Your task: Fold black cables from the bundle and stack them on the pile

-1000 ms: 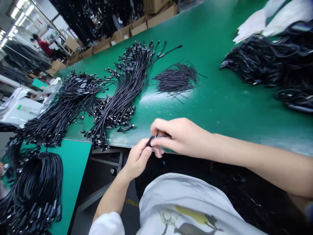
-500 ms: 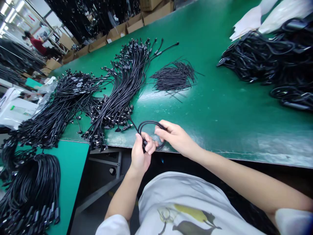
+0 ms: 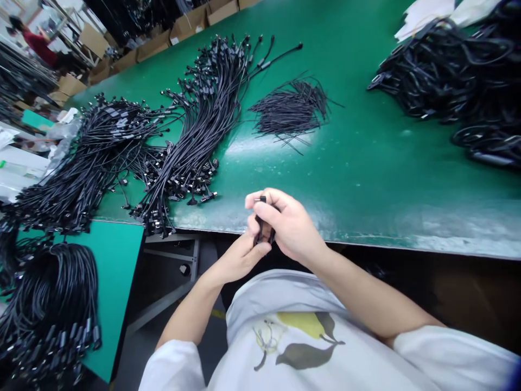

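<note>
1. Right hand (image 3: 287, 225), head view: closed on a short black cable (image 3: 260, 231) that is folded into a tight bundle. Thumb and forefinger pinch the top, where a plug end pokes out.
2. Left hand (image 3: 238, 260): just below and left of the right one, fingertips touching the bundle's lower end. Can't tell whether I'm gripping it or only propping it.
3. Both hands sit at the near edge of the green table (image 3: 366, 163), above my white shirt (image 3: 309, 336). The cable is held off the surface, right at that edge.
4. Left of the hands, on the table: long cable bundle (image 3: 203, 114), running toward the far side, its near plug ends close to my hands.
5. Further left: second cable bundle (image 3: 93, 163), near the teal side table (image 3: 122, 260).
6. Beyond the hands: pile of thin black ties (image 3: 291, 106), apart from both bundles.
7. Far right: heap of coiled cables (image 3: 456, 76), well apart from my hands.
8. Far edge of the table: cardboard boxes (image 3: 187, 21). A person in red (image 3: 38, 46) is at top left.
</note>
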`<state>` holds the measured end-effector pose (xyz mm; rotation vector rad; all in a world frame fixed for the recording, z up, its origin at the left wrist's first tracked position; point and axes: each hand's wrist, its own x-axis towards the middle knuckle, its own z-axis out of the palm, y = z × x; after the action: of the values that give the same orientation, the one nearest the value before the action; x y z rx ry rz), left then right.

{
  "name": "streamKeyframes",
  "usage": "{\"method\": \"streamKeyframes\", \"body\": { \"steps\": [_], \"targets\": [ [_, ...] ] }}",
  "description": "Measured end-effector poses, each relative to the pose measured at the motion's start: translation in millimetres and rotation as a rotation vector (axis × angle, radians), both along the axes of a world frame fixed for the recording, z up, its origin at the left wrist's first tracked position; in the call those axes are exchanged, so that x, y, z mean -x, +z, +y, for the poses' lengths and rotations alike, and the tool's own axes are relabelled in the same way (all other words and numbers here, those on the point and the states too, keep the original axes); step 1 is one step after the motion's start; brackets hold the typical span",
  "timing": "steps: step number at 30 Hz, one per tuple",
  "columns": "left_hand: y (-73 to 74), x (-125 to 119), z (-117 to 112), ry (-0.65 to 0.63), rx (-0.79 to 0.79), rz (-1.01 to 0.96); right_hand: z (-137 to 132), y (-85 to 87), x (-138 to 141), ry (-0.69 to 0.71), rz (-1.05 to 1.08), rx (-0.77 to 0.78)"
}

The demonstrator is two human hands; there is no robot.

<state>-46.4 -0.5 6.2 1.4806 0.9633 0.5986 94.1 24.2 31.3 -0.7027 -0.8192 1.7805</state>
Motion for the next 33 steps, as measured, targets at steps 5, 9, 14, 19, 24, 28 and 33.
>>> {"method": "streamKeyframes", "body": {
  "steps": [5,9,14,19,24,28,33],
  "targets": [
    [-0.2,-12.9,-10.0,-0.001,0.299,-0.336,11.8,11.2,-4.2,0.065,0.061,-0.069],
    [4.0,-20.3,-15.2,0.109,0.630,-0.547,18.5,11.5,-6.3,0.154,0.083,-0.103],
    [8.1,-19.8,-12.3,0.053,0.719,-0.571,21.5,12.1,-10.1,0.293,0.140,-0.046],
    [6.3,-26.5,-9.8,0.056,0.860,-0.675,27.9,9.8,-13.0,0.320,0.220,0.074],
    [5.1,-30.6,-6.7,0.084,0.870,-0.682,32.6,7.4,-15.6,0.250,0.276,0.112],
    [2.5,-32.8,-5.4,0.130,0.740,-0.621,33.2,7.4,-20.2,0.157,0.152,0.075],
    [-0.3,-28.0,-3.0,0.055,0.422,-0.273,29.7,16.1,-56.3,0.133,-0.431,-0.472]
  ]
}}
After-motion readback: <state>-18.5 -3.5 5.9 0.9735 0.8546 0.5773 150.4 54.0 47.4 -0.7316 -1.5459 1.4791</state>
